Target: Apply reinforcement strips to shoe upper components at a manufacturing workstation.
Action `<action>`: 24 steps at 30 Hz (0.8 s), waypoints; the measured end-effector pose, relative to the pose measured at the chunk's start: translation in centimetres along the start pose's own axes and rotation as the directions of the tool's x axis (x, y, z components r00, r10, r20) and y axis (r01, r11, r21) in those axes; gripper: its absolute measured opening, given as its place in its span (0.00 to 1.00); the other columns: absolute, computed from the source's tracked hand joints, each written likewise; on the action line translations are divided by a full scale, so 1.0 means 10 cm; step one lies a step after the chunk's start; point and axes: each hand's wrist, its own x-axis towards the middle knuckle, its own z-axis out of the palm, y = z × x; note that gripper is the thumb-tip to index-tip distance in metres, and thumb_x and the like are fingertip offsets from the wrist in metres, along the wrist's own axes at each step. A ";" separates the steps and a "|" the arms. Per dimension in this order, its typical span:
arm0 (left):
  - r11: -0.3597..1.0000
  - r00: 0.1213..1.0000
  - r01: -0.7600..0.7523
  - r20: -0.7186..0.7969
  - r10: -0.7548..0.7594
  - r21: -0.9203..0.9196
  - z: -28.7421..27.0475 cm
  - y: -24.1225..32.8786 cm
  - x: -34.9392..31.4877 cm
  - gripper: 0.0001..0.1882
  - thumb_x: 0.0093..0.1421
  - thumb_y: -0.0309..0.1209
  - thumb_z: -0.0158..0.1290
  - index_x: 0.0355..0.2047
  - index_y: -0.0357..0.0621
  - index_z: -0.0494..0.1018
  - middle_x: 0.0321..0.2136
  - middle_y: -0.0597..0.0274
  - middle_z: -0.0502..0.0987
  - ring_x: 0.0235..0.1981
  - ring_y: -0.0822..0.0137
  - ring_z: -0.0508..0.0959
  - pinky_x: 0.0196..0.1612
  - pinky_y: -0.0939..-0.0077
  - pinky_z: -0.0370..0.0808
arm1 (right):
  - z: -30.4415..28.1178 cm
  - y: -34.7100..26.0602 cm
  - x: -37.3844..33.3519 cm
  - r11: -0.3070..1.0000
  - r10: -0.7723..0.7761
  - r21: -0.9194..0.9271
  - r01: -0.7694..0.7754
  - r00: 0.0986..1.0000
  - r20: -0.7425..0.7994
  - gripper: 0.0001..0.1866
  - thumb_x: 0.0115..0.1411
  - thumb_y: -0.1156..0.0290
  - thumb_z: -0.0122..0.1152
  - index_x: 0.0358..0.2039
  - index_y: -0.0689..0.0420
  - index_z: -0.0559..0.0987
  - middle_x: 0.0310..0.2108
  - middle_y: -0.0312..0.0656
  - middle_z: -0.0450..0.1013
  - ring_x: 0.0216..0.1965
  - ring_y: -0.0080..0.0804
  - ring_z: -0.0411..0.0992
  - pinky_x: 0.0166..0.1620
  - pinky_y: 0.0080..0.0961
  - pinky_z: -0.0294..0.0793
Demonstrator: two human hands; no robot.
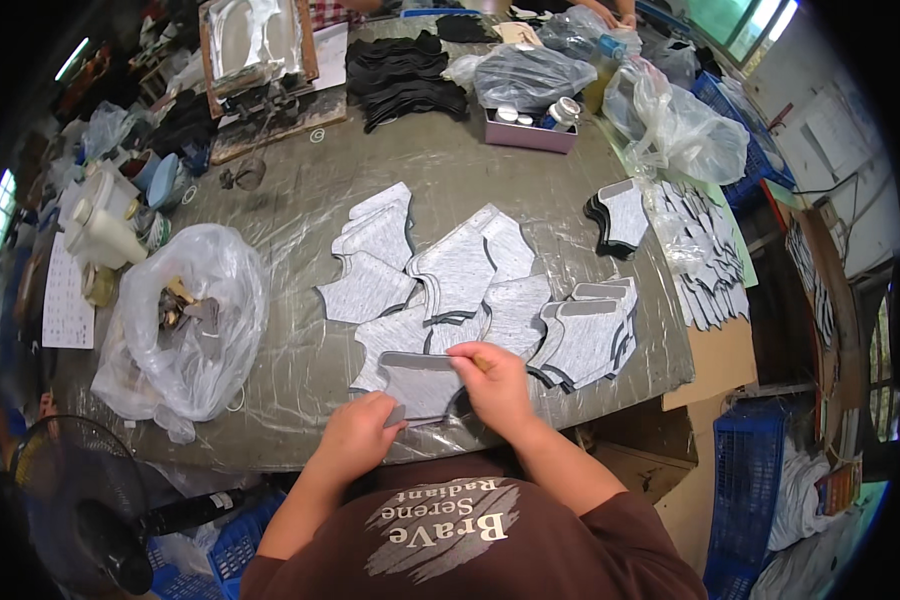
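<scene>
At the table's near edge, a cut grey fabric piece (418,383) with curved sides and a darker strip along its upper edge lies between my hands. My left hand (358,430) pinches its lower left corner, where a small grey tip shows by the fingers. Closed at the piece's upper right corner is my right hand (498,388); a small yellowish, stick-like thing (482,363) shows among its fingers, its kind unclear. Just beyond lie overlapping light-grey fabric pieces (455,268). To their right is a fanned stack of similar pieces (585,338) with grey strips on top.
A plastic bag (232,350) with scraps sits open at left, near a fan (80,520). Another stack (625,215) stands at right, by many spread pieces (705,260). Behind are black pieces (405,80), a pink box (530,137) of bottles and another person's hands (610,12).
</scene>
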 end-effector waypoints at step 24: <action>0.138 0.882 -0.031 -0.092 -0.462 -0.990 0.03 0.17 0.20 0.09 0.55 0.21 0.55 0.37 0.35 0.73 0.28 0.66 0.75 0.25 0.80 0.70 0.27 0.87 0.67 | 0.40 -0.16 -0.18 0.882 0.125 0.412 -0.229 0.957 0.263 0.03 0.58 0.76 0.57 0.31 0.61 0.75 0.26 0.31 0.71 0.29 0.13 0.66 0.31 0.12 0.66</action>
